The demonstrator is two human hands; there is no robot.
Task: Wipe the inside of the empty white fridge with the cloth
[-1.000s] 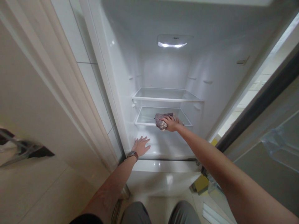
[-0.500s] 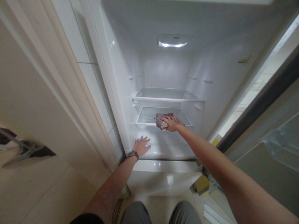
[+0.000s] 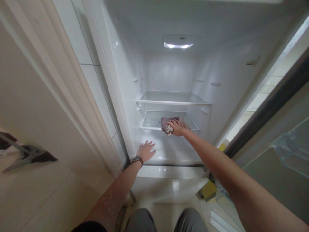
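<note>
Cloth (image 3: 166, 125) partly hidden beneath right hand (image 3: 177, 127), fridge door (image 3: 277, 174) cut off

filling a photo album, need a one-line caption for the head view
Right hand on a patterned cloth at the lower fridge shelf, left hand spread below.

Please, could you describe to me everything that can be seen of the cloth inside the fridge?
The cloth looks like soft fabric, mostly a dull purplish grey, with a pale patterned patch at its near corner and lighter, beige-pink parts on the right. It is bunched or folded into a thick pad, lying over the front of the lower shelf, with the near corner reaching past the white front rim. The right hand lies over it, fingers spread, and hides part of it.
</note>
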